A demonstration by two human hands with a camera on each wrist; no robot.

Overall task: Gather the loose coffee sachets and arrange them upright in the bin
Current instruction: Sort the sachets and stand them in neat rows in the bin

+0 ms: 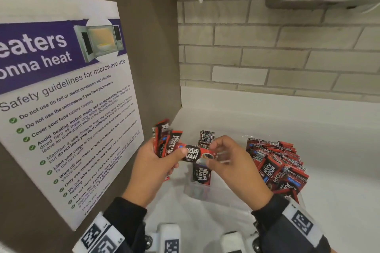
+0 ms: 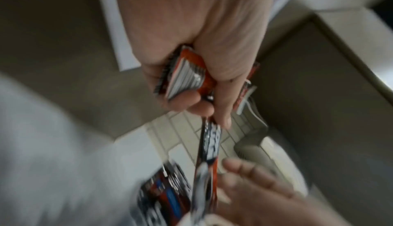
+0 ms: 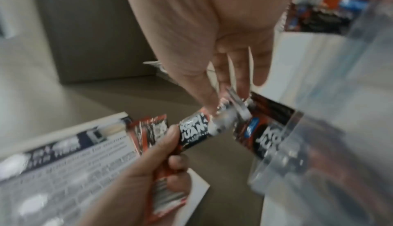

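Note:
My left hand (image 1: 164, 162) grips a bunch of red-and-black coffee sachets (image 1: 164, 139) that fan upward. One sachet (image 1: 195, 154) lies level between both hands. My left thumb presses its left end and my right hand (image 1: 216, 156) pinches its right end. Just below stands a clear bin (image 1: 205, 191) with one sachet (image 1: 201, 174) upright inside. In the left wrist view the bunch (image 2: 185, 75) sits in my fist and the single sachet (image 2: 210, 142) runs toward my right fingers (image 2: 251, 175). In the right wrist view thumb and fingers pinch the sachet (image 3: 193, 128) beside the bin (image 3: 319, 145).
A large heap of sachets (image 1: 277, 162) lies to the right on the white counter (image 1: 339, 170). A few more sachets (image 1: 206, 137) stand behind my hands. A microwave safety poster (image 1: 61, 98) hangs on the brown wall at left. A brick wall (image 1: 267, 57) closes the back.

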